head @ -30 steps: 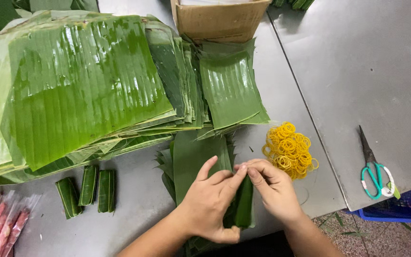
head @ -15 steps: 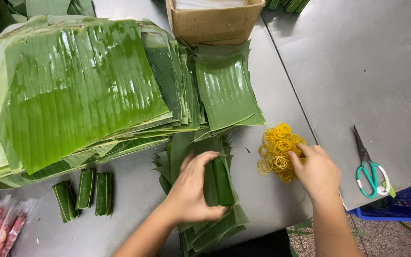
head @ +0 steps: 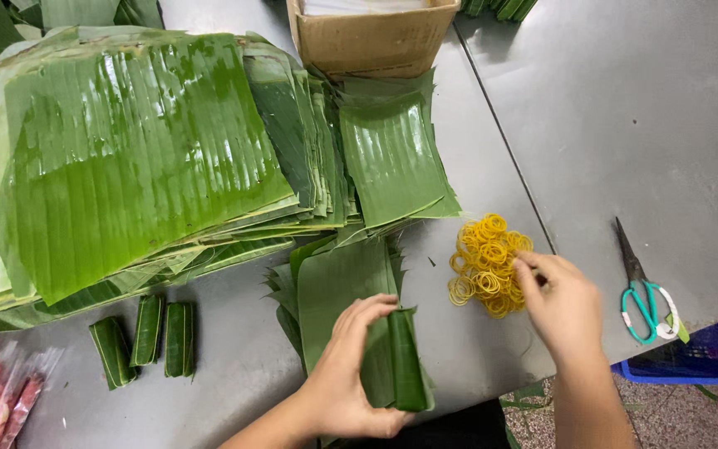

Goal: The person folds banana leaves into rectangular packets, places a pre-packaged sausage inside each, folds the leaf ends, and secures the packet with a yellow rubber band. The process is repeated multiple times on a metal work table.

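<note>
Both hands bare, no gloves. Left hand (head: 351, 378): no rings, no watch, wrist uncovered; forearm bare down to frame edge, no sleeve in view. Right hand (head: 565, 306): same, no rings/bands visible; forearm bare to bottom of frame. Nails short, unpainted as far as visible. Dark clothing at bottom edge btwn forearms, detail unclear.

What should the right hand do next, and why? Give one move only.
Probably pinch one band from the pile of yellow rubber bands and carry it to the rolled leaf parcel. The right hand has its fingertips at the edge of the pile, while the left hand clamps the parcel shut on the small leaf sheets; no band shows around it.
</note>
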